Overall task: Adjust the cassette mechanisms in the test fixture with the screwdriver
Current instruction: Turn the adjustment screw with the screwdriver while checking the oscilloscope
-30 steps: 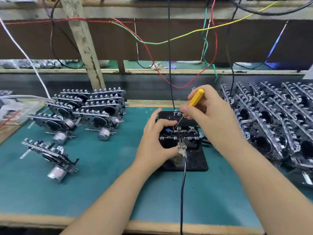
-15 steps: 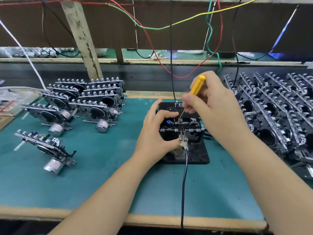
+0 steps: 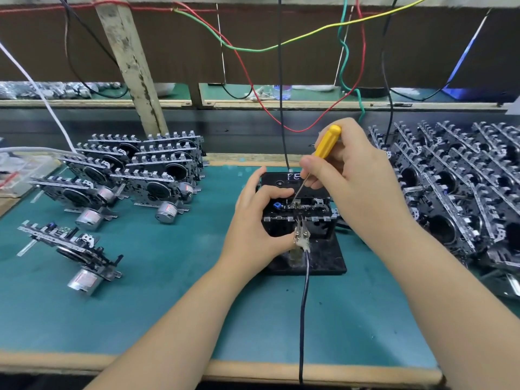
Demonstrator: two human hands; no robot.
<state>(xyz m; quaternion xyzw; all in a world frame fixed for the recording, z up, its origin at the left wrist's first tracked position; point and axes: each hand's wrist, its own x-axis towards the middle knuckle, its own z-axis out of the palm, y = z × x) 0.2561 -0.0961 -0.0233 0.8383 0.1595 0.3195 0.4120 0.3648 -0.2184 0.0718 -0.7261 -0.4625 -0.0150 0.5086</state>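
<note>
A black test fixture (image 3: 323, 260) lies on the green mat at the centre. A cassette mechanism (image 3: 312, 212) sits in it, with a metal clip (image 3: 301, 236) on a dark cable clamped to its front edge. My left hand (image 3: 253, 229) grips the mechanism's left side, its thumb curled over the top and its fingers round the front. My right hand (image 3: 351, 181) pinches a yellow-handled screwdriver (image 3: 326, 142). The thin shaft slants down to the left, and its tip rests on the mechanism's top near a small blue part (image 3: 277, 205).
Several cassette mechanisms with round motors stand in rows at the left (image 3: 146, 170), one alone nearer me (image 3: 73, 249). A dense pile of mechanisms (image 3: 455, 187) fills the right side. Coloured wires hang above, and a wooden post (image 3: 132, 66) leans at the back left.
The camera view has dropped slightly, so the bench sits higher in frame. Both hands keep their grips, and the screwdriver tip stays on the mechanism.
</note>
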